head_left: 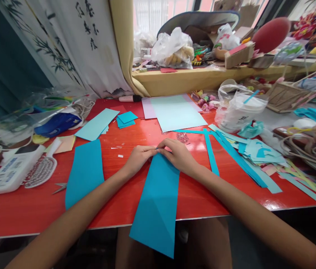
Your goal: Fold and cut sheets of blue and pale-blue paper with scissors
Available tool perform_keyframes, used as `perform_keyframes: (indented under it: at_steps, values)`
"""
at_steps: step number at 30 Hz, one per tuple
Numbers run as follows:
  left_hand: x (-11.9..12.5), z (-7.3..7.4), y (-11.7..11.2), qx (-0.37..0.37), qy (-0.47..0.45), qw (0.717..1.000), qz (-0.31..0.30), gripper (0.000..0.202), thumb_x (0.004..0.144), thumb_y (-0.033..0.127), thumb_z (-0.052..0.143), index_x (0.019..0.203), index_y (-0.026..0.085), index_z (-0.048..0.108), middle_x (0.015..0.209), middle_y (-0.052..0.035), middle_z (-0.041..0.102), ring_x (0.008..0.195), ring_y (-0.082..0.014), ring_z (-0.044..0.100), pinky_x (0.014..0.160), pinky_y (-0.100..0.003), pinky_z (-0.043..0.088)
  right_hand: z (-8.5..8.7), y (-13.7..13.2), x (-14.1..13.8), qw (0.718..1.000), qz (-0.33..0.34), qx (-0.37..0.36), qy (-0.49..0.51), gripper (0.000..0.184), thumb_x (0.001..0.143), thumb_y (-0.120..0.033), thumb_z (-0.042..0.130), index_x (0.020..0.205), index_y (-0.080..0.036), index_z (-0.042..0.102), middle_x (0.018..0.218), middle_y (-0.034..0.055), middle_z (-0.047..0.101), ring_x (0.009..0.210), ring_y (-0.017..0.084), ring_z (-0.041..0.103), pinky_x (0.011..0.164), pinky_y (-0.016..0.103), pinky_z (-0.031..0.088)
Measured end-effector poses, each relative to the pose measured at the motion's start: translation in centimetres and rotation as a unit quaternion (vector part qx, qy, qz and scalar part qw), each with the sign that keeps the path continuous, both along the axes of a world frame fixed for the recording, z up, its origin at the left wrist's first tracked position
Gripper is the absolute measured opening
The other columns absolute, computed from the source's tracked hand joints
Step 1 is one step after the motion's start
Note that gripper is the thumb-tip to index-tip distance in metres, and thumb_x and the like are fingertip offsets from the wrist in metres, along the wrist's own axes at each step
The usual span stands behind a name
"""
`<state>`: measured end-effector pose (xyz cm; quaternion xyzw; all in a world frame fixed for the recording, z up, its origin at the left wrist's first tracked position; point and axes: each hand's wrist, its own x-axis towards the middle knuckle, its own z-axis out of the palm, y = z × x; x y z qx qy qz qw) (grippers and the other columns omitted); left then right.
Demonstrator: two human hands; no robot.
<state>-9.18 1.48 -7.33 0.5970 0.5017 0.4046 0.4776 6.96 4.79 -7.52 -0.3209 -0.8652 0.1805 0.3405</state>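
A long blue paper strip (158, 194) slants down the middle, its near end hanging past the table edge. At its far end my left hand (141, 157) pinches the left corner. My right hand (177, 153) grips the same end from the right, fingers bent over the paper, and the two hands' fingertips meet there. What the fingers do under the paper is hidden. To the left of my left hand lies another wide blue paper piece (86, 170), slightly curled. Thin blue strips (210, 153) lie to the right of my right hand.
On the red table (118, 209), pale sheets (178, 112) and small blue squares (126, 118) lie at the back. Scissors (59, 187), a hairbrush (44, 170) and a white box (12, 172) sit left. Paper scraps (264, 151) and a bagged cup (241, 106) are right.
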Motion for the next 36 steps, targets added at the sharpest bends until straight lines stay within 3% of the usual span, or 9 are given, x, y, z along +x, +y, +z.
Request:
perform_keyframes:
  at_steps: [4, 8, 12, 19, 32, 36]
  values:
    - [0.2, -0.2, -0.1, 0.009, 0.042, 0.999, -0.017, 0.030, 0.077, 0.037, 0.052, 0.084, 0.014, 0.070, 0.077, -0.0027, 0.068, 0.074, -0.0183, 0.059, 0.067, -0.027, 0.045, -0.3, 0.4, 0.1, 0.999, 0.003, 0.043, -0.025, 0.010, 0.087, -0.021, 0.046, 0.078, -0.020, 0.048, 0.078, 0.0019, 0.060, 0.070, 0.016, 0.051, 0.066, 0.028, 0.038]
    - [0.2, -0.3, -0.1, 0.036, 0.071, 0.997, -0.009, 0.031, 0.077, 0.038, 0.051, 0.090, 0.017, 0.070, 0.090, -0.0029, 0.069, 0.087, -0.0204, 0.060, 0.074, -0.027, 0.045, -0.9, 1.0, 0.2, 0.987, 0.000, 0.144, -0.071, 0.015, 0.090, -0.023, 0.039, 0.079, -0.019, 0.047, 0.077, 0.0045, 0.060, 0.067, 0.017, 0.048, 0.066, 0.030, 0.036]
    - [0.3, -0.1, -0.2, 0.040, 0.102, 0.994, -0.006, 0.030, 0.077, 0.037, 0.049, 0.077, 0.016, 0.070, 0.078, -0.0010, 0.068, 0.079, -0.0186, 0.059, 0.069, -0.025, 0.044, -1.0, 1.0, 0.1, 0.973, -0.012, 0.207, -0.102, 0.020, 0.092, -0.023, 0.033, 0.080, -0.017, 0.048, 0.076, 0.0060, 0.059, 0.065, 0.018, 0.047, 0.066, 0.031, 0.033]
    - [0.3, 0.4, -0.2, 0.028, 0.100, 0.995, 0.002, 0.030, 0.074, 0.033, 0.048, 0.050, 0.015, 0.052, 0.050, 0.0029, 0.046, 0.051, -0.0102, 0.040, 0.050, -0.023, 0.032, -0.7, 0.4, -0.2, 0.972, -0.050, 0.194, -0.126, 0.023, 0.092, -0.023, 0.029, 0.079, -0.018, 0.048, 0.076, 0.0059, 0.058, 0.065, 0.018, 0.046, 0.067, 0.031, 0.032]
    - [-0.1, 0.3, 0.0, 0.014, 0.078, 0.996, -0.030, 0.028, 0.071, 0.029, 0.048, 0.049, 0.017, 0.037, 0.051, 0.0041, 0.031, 0.050, -0.0085, 0.028, 0.048, -0.024, 0.024, -0.7, 1.1, 0.0, 0.964, -0.147, 0.186, -0.119, 0.021, 0.093, -0.021, 0.027, 0.082, -0.019, 0.045, 0.081, 0.0068, 0.057, 0.065, 0.020, 0.044, 0.065, 0.032, 0.032]
    - [-0.2, 0.3, 0.1, 0.016, 0.082, 0.996, -0.037, 0.029, 0.071, 0.029, 0.048, 0.049, 0.018, 0.032, 0.051, 0.0042, 0.027, 0.050, -0.0084, 0.024, 0.047, -0.025, 0.021, -0.8, 1.6, 0.2, 0.964, -0.149, 0.184, -0.119, 0.020, 0.093, -0.022, 0.028, 0.083, -0.019, 0.045, 0.081, 0.0073, 0.056, 0.066, 0.021, 0.046, 0.066, 0.032, 0.032]
